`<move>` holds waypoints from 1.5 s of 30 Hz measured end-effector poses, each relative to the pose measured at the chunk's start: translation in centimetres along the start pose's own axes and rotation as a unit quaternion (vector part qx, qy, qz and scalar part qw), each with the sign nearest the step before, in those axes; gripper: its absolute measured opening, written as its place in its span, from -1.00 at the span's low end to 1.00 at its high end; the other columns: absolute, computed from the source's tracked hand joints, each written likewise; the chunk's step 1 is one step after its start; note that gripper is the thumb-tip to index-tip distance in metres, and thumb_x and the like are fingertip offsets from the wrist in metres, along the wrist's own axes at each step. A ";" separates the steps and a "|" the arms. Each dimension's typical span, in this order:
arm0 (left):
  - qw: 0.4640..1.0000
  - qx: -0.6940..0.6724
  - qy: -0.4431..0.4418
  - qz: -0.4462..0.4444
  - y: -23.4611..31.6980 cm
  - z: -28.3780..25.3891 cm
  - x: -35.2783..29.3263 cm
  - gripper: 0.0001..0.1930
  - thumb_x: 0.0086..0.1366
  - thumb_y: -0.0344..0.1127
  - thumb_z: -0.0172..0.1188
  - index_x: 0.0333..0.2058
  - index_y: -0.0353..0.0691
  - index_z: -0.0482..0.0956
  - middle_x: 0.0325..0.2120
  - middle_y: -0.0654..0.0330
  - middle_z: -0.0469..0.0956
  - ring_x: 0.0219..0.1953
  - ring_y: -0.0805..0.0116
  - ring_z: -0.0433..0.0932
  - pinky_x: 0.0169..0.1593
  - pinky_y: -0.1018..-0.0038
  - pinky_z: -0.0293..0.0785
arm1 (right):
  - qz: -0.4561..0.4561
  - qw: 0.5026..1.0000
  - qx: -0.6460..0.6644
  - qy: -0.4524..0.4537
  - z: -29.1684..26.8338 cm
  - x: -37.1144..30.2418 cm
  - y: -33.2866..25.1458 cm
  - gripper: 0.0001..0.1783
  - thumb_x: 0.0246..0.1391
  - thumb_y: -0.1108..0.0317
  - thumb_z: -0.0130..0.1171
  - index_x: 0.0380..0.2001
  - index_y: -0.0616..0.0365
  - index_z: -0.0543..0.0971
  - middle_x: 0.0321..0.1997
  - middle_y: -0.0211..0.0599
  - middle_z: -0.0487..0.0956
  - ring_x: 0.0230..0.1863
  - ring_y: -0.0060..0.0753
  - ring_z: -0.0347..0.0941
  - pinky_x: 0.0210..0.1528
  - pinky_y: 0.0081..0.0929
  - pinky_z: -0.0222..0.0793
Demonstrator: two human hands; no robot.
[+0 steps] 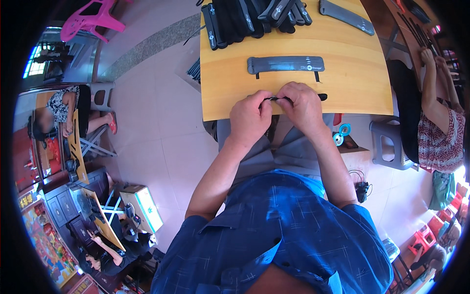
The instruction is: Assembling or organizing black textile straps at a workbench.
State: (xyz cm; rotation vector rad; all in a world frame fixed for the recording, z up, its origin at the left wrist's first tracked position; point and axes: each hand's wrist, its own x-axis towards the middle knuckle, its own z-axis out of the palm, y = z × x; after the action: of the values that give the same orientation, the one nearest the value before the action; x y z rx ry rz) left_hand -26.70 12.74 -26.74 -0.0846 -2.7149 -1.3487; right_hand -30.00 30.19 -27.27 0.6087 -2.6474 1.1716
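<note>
My left hand (252, 115) and my right hand (302, 105) meet over the table's near edge. Thumbs and fingertips of both pinch a thin black strip (274, 98) between them. A dark rounded end (322, 97) sticks out to the right of my right hand; whether it belongs to the same piece is hidden. Just beyond my hands lies a long, flat, dark grey pouch (285, 64) with pale print at its right end. Two short black straps (317, 77) stick out from its near side.
The pouch rests on a light wooden table (223, 93). Many similar dark pouches (245, 22) are piled at its far side, with a lone grey pouch (346, 17) at far right. A grey stool (384, 142) stands right. Other people work at tables on both sides.
</note>
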 end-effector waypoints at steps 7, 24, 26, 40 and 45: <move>0.998 -0.019 -0.002 -0.053 -0.1 -0.4 0.4 -0.81 0.28 -0.36 0.23 -0.18 -0.16 0.76 -0.39 0.00 0.72 -0.35 -0.01 0.72 -0.23 0.20 0.64 | -0.002 1.000 -0.005 -0.008 0.0 0.0 0.0 -0.87 -0.11 0.46 0.41 -0.43 0.11 0.64 -0.37 -0.29 0.64 -0.25 -0.07 0.60 -0.17 -0.17 0.52; 0.997 0.032 -0.010 -0.063 -1.6 -2.9 0.6 -0.75 0.32 -0.31 0.22 -0.08 -0.19 0.73 -0.39 -0.06 0.72 -0.34 -0.02 0.72 -0.18 0.20 0.62 | -0.008 0.997 -0.046 -0.066 -0.7 1.1 -0.2 -0.85 -0.04 0.41 0.38 -0.35 0.11 0.65 -0.33 -0.24 0.63 -0.22 -0.05 0.59 -0.18 -0.15 0.52; 0.997 0.034 -0.019 -0.062 -1.7 -2.8 0.7 -0.75 0.34 -0.40 0.27 -0.03 -0.27 0.72 -0.55 0.13 0.64 -0.54 0.45 0.53 -0.37 0.47 0.47 | -0.016 0.998 -0.038 -0.039 0.0 1.3 -0.9 -0.84 -0.08 0.41 0.41 -0.36 0.09 0.67 -0.34 -0.26 0.63 -0.22 -0.07 0.59 -0.17 -0.15 0.52; 0.995 -0.030 -0.044 -0.080 -3.4 -3.2 1.4 -0.77 0.34 -0.43 0.22 -0.09 -0.29 0.75 -0.40 0.11 0.74 -0.40 0.44 0.66 -0.23 0.50 0.56 | -0.059 0.998 -0.038 0.000 2.6 1.8 -1.0 -0.86 -0.10 0.37 0.46 -0.40 0.03 0.72 -0.38 -0.36 0.60 -0.25 -0.15 0.58 -0.17 -0.18 0.50; 0.995 -0.014 -0.065 -0.073 -3.5 -3.7 1.6 -0.75 0.36 -0.44 0.18 -0.05 -0.28 0.74 -0.37 0.13 0.76 -0.37 0.44 0.66 -0.19 0.49 0.56 | -0.060 0.998 -0.034 -0.004 2.6 1.9 -0.9 -0.87 -0.09 0.37 0.45 -0.40 0.04 0.71 -0.38 -0.34 0.59 -0.25 -0.13 0.58 -0.16 -0.17 0.49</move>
State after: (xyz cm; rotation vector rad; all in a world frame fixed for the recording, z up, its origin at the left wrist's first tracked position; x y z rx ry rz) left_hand -28.37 7.69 -27.06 0.0238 -2.8603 -1.4691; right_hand -31.29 27.19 -27.82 0.7507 -2.6049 1.0426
